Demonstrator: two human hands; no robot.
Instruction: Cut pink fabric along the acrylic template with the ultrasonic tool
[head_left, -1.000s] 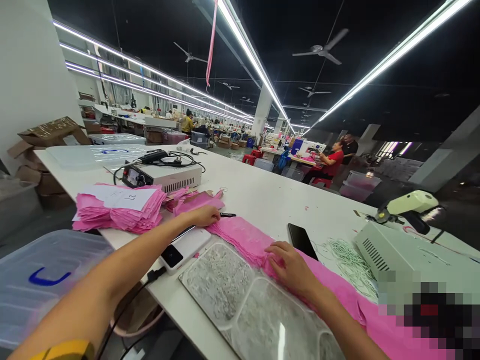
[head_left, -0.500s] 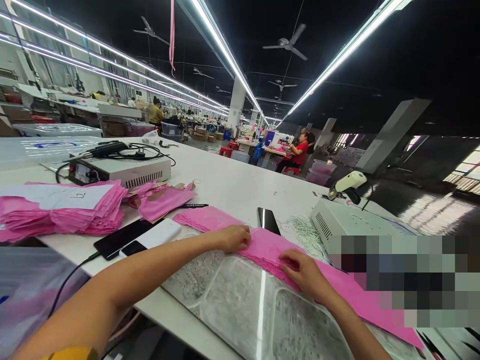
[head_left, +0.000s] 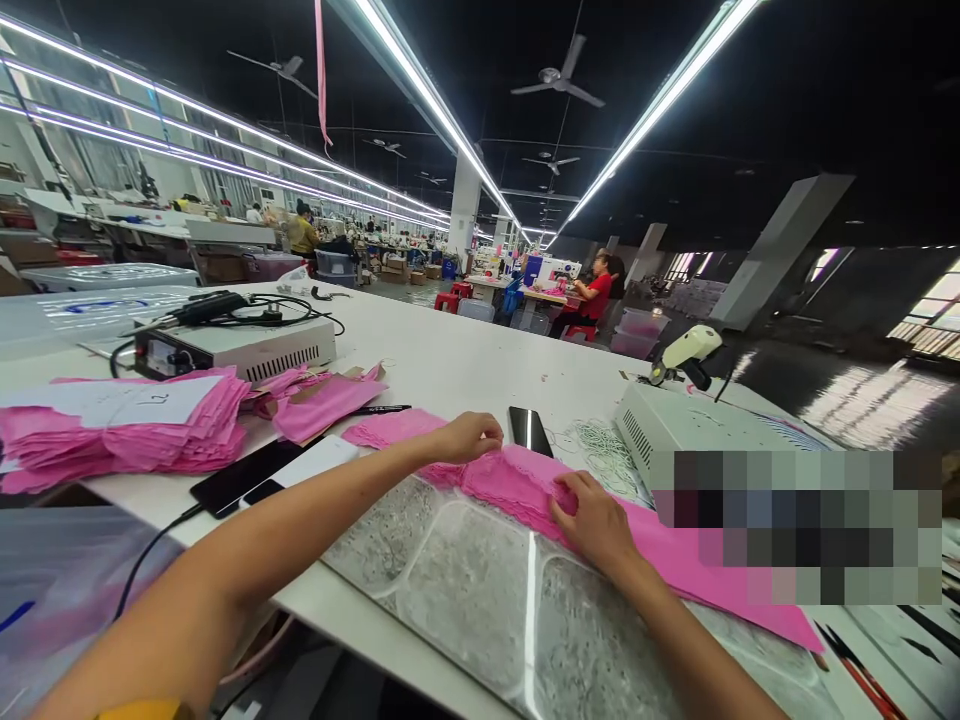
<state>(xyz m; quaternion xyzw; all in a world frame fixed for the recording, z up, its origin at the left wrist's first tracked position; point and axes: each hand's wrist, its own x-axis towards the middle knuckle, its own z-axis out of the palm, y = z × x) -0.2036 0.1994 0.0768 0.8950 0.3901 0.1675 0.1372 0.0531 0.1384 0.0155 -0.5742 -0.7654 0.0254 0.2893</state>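
A long strip of layered pink fabric [head_left: 517, 492] lies across a grey marble-patterned board [head_left: 465, 570]. With fingertips pinched, my left hand [head_left: 472, 437] holds the upper edge of a layer and lifts it slightly off the stack. My right hand [head_left: 592, 520] is on the same fabric further right, its fingers and thumb curled at the lifted edge. Between the two hands the raised edge shows the ruffled layers underneath. Fabric right of my right hand lies flat and smooth. A dark phone [head_left: 530, 430] is just behind the strip.
On the left are a tied pink fabric bundle [head_left: 172, 440], a control box [head_left: 240, 345] with coiled cable and a white power bank [head_left: 311, 470]. To the right stand a pale machine box [head_left: 697, 425], a tangle of pale thread [head_left: 600, 447] and red-handled tools [head_left: 862, 670]. A person in red [head_left: 592, 297] sits beyond.
My left hand has risen and pulled up the edge of a pink layer. My right hand has shifted slightly left and up, its fingers closing at the fabric. The view has tilted a little.
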